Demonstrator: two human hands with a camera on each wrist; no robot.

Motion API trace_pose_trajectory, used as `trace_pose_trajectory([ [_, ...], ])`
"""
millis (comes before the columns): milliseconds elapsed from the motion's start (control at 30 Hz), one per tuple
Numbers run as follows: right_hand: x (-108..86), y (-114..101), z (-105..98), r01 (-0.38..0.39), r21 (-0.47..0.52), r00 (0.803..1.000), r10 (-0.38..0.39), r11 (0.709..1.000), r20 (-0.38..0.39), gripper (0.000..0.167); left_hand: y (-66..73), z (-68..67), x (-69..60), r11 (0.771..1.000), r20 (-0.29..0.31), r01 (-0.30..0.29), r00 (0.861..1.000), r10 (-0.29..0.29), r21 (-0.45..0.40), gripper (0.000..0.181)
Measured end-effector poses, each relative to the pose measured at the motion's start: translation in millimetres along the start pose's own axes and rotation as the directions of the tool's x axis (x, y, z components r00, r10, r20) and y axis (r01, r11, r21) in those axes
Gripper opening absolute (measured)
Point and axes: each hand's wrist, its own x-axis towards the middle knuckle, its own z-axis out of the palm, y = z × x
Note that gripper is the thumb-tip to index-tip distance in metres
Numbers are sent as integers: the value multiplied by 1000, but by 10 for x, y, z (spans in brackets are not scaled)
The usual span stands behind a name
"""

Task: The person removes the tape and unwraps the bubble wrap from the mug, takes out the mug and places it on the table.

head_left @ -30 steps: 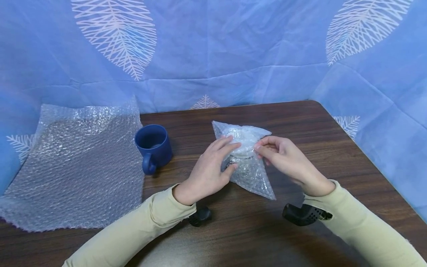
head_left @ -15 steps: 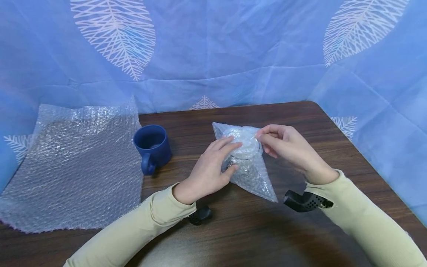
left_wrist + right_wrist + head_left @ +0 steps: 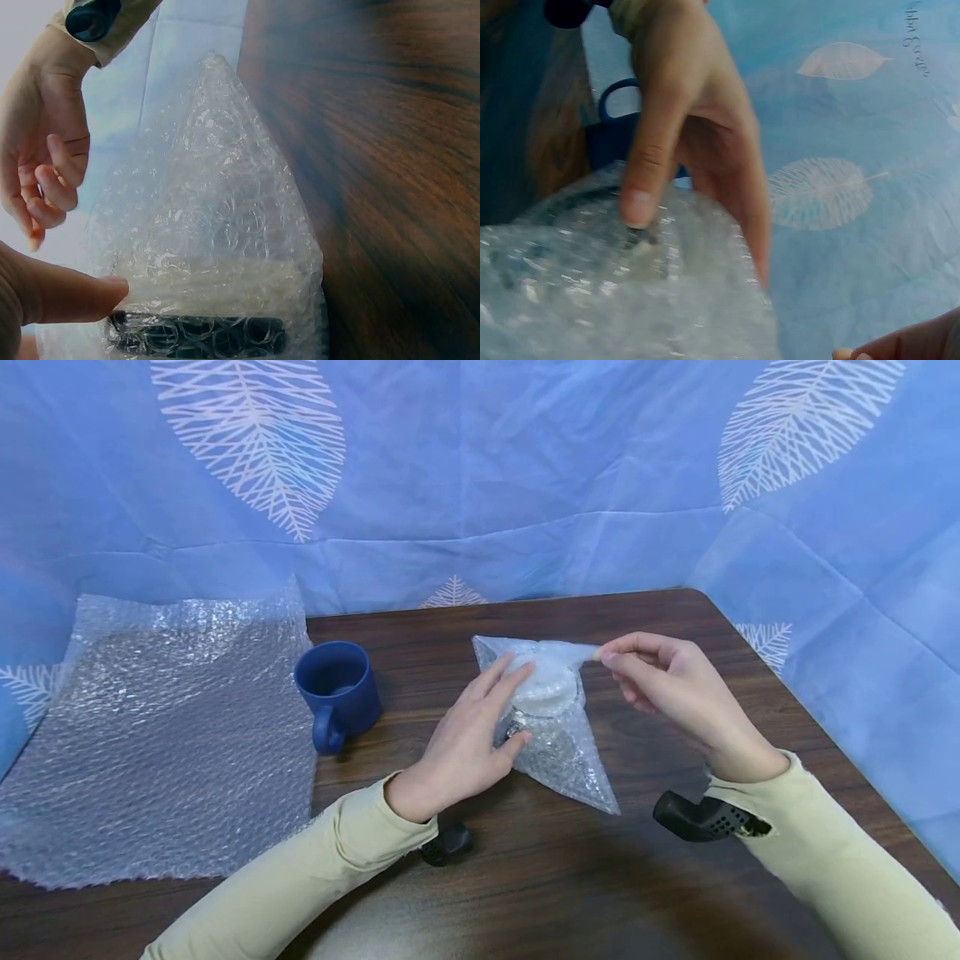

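A bundle of bubble wrap (image 3: 562, 752) lies on the dark wood table, its corners pointed. My left hand (image 3: 461, 747) rests on the bundle's left side with fingers spread and fairly straight, the thumb (image 3: 82, 296) touching the plastic. With thumb and forefinger my right hand (image 3: 682, 693) pinches the bundle's far right corner and holds it stretched out to the right. Through the plastic in the left wrist view, a dark band (image 3: 195, 335) shows; what kind of thing is wrapped cannot be told.
A blue mug (image 3: 343, 693) stands left of the bundle, handle toward me. Farther left, a large flat sheet of bubble wrap (image 3: 180, 743) covers the table's left side. A blue curtain with white leaf prints (image 3: 525, 468) hangs behind the table (image 3: 525, 893).
My right hand has moved right and slightly away from me, drawing the wrap's far right corner outward. The left hand stays on the bundle, its fingertips shifted slightly.
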Motion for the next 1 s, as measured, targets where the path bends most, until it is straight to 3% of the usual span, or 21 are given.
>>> trace_pose_trajectory([
  [200, -6, 68, 53, -11, -13, 998, 11, 1000, 62, 32, 2, 7, 4, 998, -20, 55, 998, -55, -19, 87],
  [533, 40, 145, 164, 51, -75, 989, -40, 996, 142, 30, -25, -18, -12, 996, -52, 76, 996, -79, -45, 85],
  [800, 152, 163, 227, 86, -49, 988, -79, 995, 131, 36, -78, -65, -41, 999, -152, -2, 988, -4, -38, 46],
  [1000, 185, 156, 237, 107, -6, 991, -106, 994, 87, 43, -93, -93, -72, 999, -180, 34, 983, -40, -37, 37],
])
